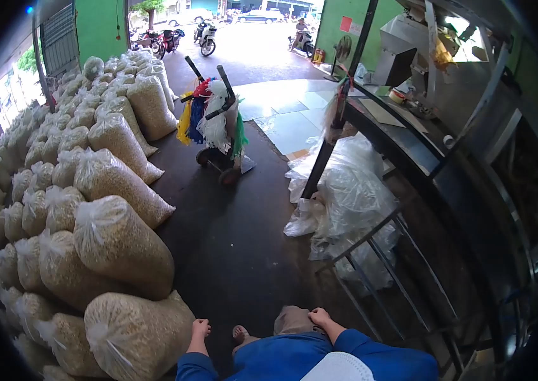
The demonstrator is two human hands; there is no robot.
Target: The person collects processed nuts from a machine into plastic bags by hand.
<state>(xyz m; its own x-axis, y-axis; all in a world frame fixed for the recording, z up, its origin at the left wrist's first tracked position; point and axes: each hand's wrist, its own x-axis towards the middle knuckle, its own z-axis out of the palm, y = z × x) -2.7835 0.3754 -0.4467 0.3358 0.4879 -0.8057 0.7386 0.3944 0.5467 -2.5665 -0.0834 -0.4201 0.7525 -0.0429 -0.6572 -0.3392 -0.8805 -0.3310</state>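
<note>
In the head view, the left hand [201,327] hangs at the near left, just beside the near sack [138,333], a clear bag full of pale, light bits that lies on its side. Its fingers are curled inward, but how fully they close cannot be told, nor whether they touch the sack. The right hand [320,316] is by the light trousers [294,319], below the hem of the blue top [281,357]; its fingers are bent, and whether they grip the cloth cannot be told.

More filled sacks [65,171] are heaped along the left side, from near to far. On the dark floor [234,254], a hand truck [221,143] stands farther off, hung with yellow, blue, red, white and green strands. To the right, crumpled clear plastic [351,190] lies around the foot of a dark post [324,159], with a metal rack [383,254] nearer. At the far end, motorbikes [170,41] stand in bright light at left, and a person [300,32] sits on another at right.
</note>
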